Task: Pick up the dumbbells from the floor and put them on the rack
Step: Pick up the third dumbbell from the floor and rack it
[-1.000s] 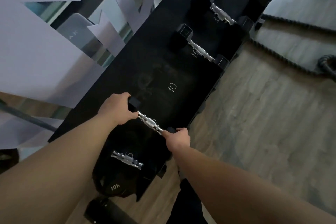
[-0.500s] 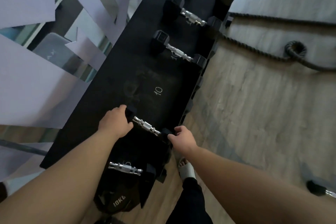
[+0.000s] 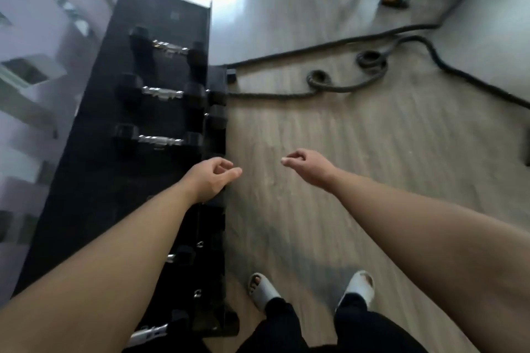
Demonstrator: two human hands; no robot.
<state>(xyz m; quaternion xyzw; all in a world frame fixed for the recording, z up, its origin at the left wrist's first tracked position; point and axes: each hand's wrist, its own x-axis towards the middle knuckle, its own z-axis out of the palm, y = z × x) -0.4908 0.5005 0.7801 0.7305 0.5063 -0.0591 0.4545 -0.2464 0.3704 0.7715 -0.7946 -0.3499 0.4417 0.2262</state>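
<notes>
- Both hands are empty: left hand point(image 3: 210, 179) over the rack point(image 3: 120, 180) edge, right hand point(image 3: 308, 167) over the floor point(image 3: 358, 137), fingers loosely curled.
- Three dumbbells point(image 3: 160, 140) sit racked; none shows on the floor.
- Best turn first, find the next one, then grasp its handle squarely.

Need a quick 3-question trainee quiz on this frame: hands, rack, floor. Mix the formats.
1. True or false: the left hand is gripping a dumbbell.
2. Multiple choice: what lies on the wooden floor beyond the right hand? A) a coiled black rope B) a yoga mat C) a kettlebell
3. Fill in: on the top shelf of the rack, beyond the left hand, ___ dumbbells with chrome handles are clearly visible.

Key:
1. False. Both hands are empty, fingers loosely curled.
2. A
3. Three: far, middle, near.
</notes>
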